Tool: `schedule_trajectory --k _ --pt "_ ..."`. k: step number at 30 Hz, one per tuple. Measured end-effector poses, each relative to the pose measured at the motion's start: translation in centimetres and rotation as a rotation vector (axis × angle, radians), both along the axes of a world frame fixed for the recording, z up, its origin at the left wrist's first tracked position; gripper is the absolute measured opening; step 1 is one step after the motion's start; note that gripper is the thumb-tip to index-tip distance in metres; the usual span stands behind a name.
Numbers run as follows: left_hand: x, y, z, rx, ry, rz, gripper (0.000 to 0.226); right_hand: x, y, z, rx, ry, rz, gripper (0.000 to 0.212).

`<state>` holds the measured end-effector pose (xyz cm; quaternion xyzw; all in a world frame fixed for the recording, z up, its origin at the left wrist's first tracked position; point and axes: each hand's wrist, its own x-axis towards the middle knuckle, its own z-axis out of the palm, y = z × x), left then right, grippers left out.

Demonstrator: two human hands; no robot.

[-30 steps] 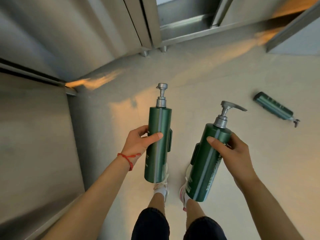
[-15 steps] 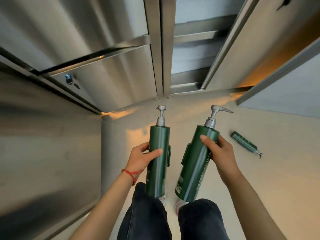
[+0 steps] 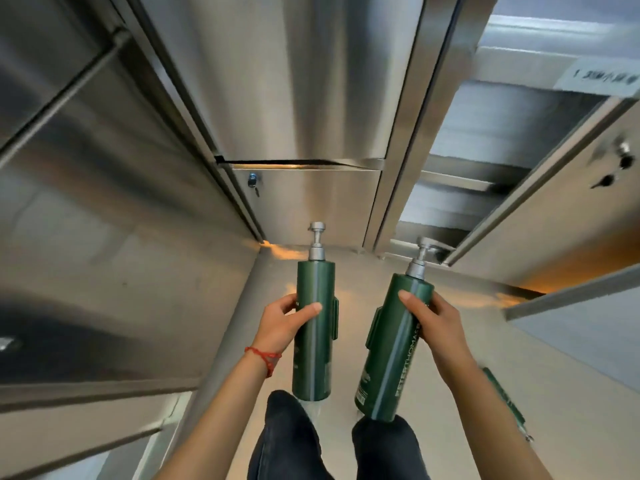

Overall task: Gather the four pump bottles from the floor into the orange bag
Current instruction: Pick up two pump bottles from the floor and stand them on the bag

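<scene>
My left hand (image 3: 282, 322) grips a tall green pump bottle (image 3: 313, 341) upright, silver pump on top. My right hand (image 3: 433, 322) grips a second green pump bottle (image 3: 391, 348), tilted slightly right, with white lettering down its side. A third green pump bottle (image 3: 504, 398) lies on the pale floor to the right, partly hidden behind my right forearm. No orange bag is in view.
Stainless steel lockers or cabinets (image 3: 287, 98) rise ahead and on the left, with a small lock (image 3: 252, 180) on one door. An open metal door (image 3: 554, 216) stands at the right. My dark-trousered legs (image 3: 287, 438) are below the bottles.
The view has tilted up: cabinets fill more of the frame and the floor bottle has slid down to the right, behind my forearm. Both hands still hold their bottles.
</scene>
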<state>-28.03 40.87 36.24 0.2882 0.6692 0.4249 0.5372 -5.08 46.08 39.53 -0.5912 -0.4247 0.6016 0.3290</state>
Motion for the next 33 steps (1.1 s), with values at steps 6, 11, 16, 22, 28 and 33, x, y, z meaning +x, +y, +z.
schedule_trajectory --k 6,11,16,22,28,33 --pt "3.5 -4.2 0.7 0.009 -0.002 0.292 0.013 0.8 1.4 0.8 0.035 0.001 0.281 0.017" --pt "5.2 -9.8 1.5 0.017 -0.030 0.484 0.016 -1.6 0.2 1.4 0.029 -0.003 0.499 0.014" --pt "5.1 -16.6 2.7 0.031 -0.029 0.712 0.017 -5.9 -3.1 2.2 0.025 -0.010 0.756 0.014" --pt "4.9 -26.4 3.3 0.063 -0.005 0.989 0.019 -11.2 -10.0 2.7 0.034 0.016 1.019 0.014" --pt "6.9 -38.9 3.3 0.076 -0.014 1.233 0.024 -14.6 -21.5 2.7 0.059 -0.002 1.280 0.019" --pt "9.6 -50.6 3.6 0.081 0.001 1.424 0.013 -16.0 -33.2 2.8 0.045 0.023 1.457 0.013"
